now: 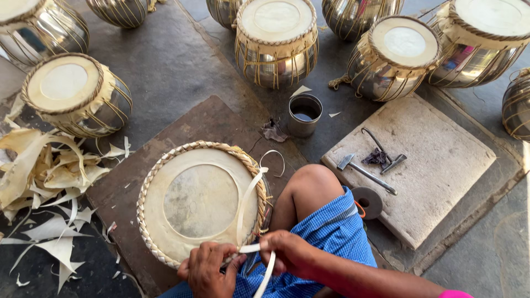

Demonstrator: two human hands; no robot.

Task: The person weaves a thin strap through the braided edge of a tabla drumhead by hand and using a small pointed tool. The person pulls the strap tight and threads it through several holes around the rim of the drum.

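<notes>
A round drum head (201, 201) with pale skin and a braided rim lies on a dark board in front of me. A thin pale hide strap (247, 198) curves from the rim's right side down to my hands. My left hand (210, 270) rests at the drum's near rim, fingers pinching the strap. My right hand (290, 253) grips the same strap just to the right, and its loose end (265, 281) hangs down between my hands. My bare knee (309, 185) and blue checked cloth (326, 234) are to the right.
Several metal drums with laced skins stand around, such as one at the left (74, 94) and one at the back (276, 41). A small metal cup (305, 115) stands by a stone slab (425, 165) bearing a hammer (364, 172). Hide scraps (44, 176) are piled at the left.
</notes>
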